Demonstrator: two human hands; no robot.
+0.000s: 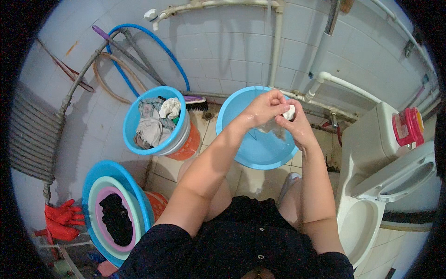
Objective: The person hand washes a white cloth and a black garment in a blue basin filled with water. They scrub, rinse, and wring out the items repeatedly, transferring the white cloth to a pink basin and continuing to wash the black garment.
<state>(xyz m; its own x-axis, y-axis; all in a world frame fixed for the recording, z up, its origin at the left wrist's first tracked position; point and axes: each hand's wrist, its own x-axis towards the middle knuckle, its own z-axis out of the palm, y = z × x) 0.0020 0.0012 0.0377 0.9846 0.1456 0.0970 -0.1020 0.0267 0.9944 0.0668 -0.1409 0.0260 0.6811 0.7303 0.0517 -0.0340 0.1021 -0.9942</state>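
Both my hands are raised over a light blue basin (258, 160) on the tiled floor, with some water in its bottom. Between them is a small wet cloth piece (289, 113), white at the top, with a greyish part hanging below; its exact kind I cannot make out. My left hand (267, 109) curls its fingers against the white part from the left. From the right, my right hand (299, 128) grips it between thumb and fingers. A thin stream of water (269, 14) falls from above behind the basin's far side.
Left of the basin, a blue-rimmed tub of crumpled clothes (151, 130) sits on an orange bucket (186, 146). Nearer stand nested basins (88, 195) holding a black cloth (116, 218). Red gloves (64, 218) hang at far left. A toilet (362, 223) is at right; a scrubbing brush (196, 104) lies by the wall.
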